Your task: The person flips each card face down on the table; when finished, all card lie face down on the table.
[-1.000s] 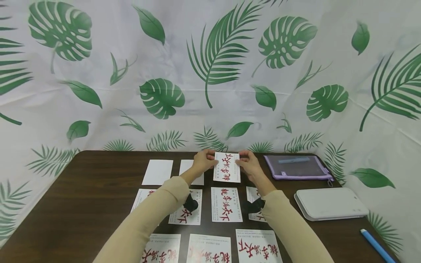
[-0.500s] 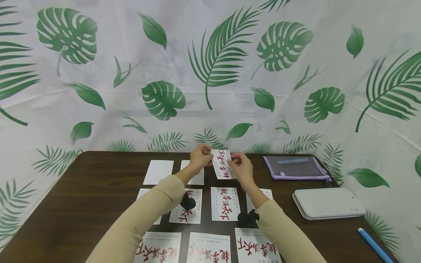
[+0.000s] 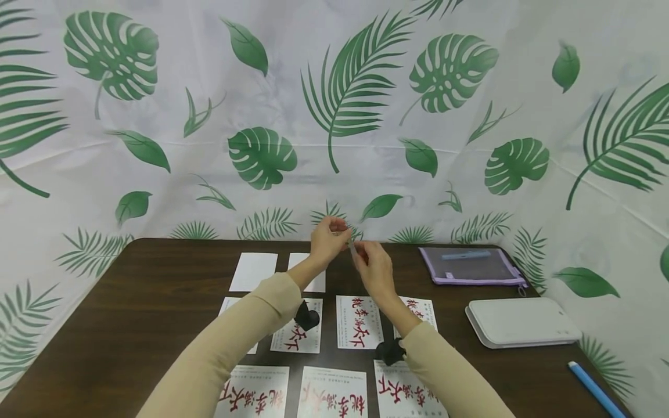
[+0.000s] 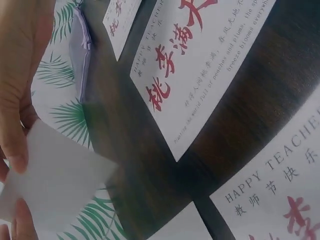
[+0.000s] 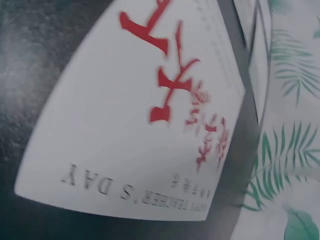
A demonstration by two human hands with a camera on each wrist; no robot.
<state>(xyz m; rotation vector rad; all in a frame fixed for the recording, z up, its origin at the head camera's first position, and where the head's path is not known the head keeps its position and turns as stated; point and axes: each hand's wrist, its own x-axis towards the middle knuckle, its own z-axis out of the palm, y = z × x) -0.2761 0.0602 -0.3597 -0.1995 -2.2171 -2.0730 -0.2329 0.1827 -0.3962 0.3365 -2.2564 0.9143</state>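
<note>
The held card [image 4: 70, 170] looks like smooth, matt paper. The desk [image 3: 130, 325] shows dark wood grain with a soft sheen, carrying a sheer mesh pouch [image 3: 475, 271] at two o'clock and a smooth, plastic-looking case [image 3: 522, 322] at three, before creased, matt backdrop cloth [image 3: 183, 157] at twelve.

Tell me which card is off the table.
The card held up between the left hand and right hand; the other visible cards lie flat on the table.
</note>
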